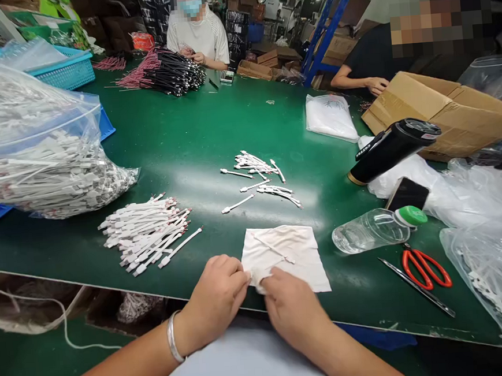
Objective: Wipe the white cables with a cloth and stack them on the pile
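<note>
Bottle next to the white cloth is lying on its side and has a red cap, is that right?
Not quite: the cap is green, not red, as the head view shows. The bottle is indeed lying on its side next to the white cloth.

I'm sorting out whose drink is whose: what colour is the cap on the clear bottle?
The cap is green; it shows best in the head view.
</note>
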Tool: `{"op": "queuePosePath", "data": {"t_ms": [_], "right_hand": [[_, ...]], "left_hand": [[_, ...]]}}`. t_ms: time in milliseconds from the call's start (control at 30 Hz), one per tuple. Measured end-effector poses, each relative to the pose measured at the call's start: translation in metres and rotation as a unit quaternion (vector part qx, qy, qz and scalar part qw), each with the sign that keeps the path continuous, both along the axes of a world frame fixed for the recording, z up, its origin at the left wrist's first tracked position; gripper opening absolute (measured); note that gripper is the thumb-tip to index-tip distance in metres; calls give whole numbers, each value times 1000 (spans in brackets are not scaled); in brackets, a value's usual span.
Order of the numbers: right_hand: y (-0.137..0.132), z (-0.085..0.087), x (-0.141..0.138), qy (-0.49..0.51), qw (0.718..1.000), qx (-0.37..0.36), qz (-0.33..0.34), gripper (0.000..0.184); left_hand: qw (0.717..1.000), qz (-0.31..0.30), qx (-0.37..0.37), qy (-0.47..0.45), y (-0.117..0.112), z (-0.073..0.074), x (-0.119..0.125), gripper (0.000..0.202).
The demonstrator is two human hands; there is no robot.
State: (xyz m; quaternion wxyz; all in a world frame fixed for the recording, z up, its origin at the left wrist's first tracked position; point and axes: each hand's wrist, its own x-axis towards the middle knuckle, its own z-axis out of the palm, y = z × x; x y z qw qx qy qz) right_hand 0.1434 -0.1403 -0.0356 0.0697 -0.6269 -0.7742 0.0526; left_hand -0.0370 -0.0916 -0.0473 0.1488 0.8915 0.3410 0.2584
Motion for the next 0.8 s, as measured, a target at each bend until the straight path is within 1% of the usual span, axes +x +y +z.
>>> {"op": "queuePosePath", "data": {"t_ms": [33,67,100,167,200,233,267,333,367,400,433,500,567,600,733,800], "right_hand": [[0,1,-1,10,1000,-21,16,21],[1,2,-1,14,999,-33,16,21],[1,2,0,9,999,-33,-3,21],[2,3,4,-17,997,-4,-72,21],[2,4,4,-26,995,6,-97,21],[2,5,4,-26,995,6,-101,20],[1,6,2,-16,996,-8,-84,20],[1,9,-3,16,998,-53,-13,20],[1,10,-5,25,997,-66,8,21],[1,10,-5,26,997,-68,11,21],[2,10,-2,20,998,-58,-9,21],[2,7,5,4,997,-22,-73,21],[3,5,13,2,994,6,-111,21],[2,4,15,12,994,8,-106,21],[-3,1,16,101,994,-11,-31,24],[-7,-1,17,149,988,5,-28,23]], "left_hand": [[1000,0,-1,-2,0,0,0,19],[1000,0,-1,-3,0,1,0,19],[1000,-1,-1,-4,0,1,0,19],[1000,-1,0,-1,1,2,1,20],[1000,-2,1,2,1,3,1,20],[1000,-3,2,4,2,3,1,20],[1000,-3,3,6,2,3,1,20],[1000,-3,3,6,2,3,1,19],[1000,-3,2,6,2,3,1,19],[1000,-3,1,6,2,3,1,19],[1000,-4,0,7,2,3,1,19],[1000,-4,1,7,1,3,1,19],[1000,-4,1,7,1,4,1,19],[1000,-3,-2,8,1,5,1,19],[998,-1,-49,35,3,10,2,12],[996,1,-71,54,7,13,3,9]]}}
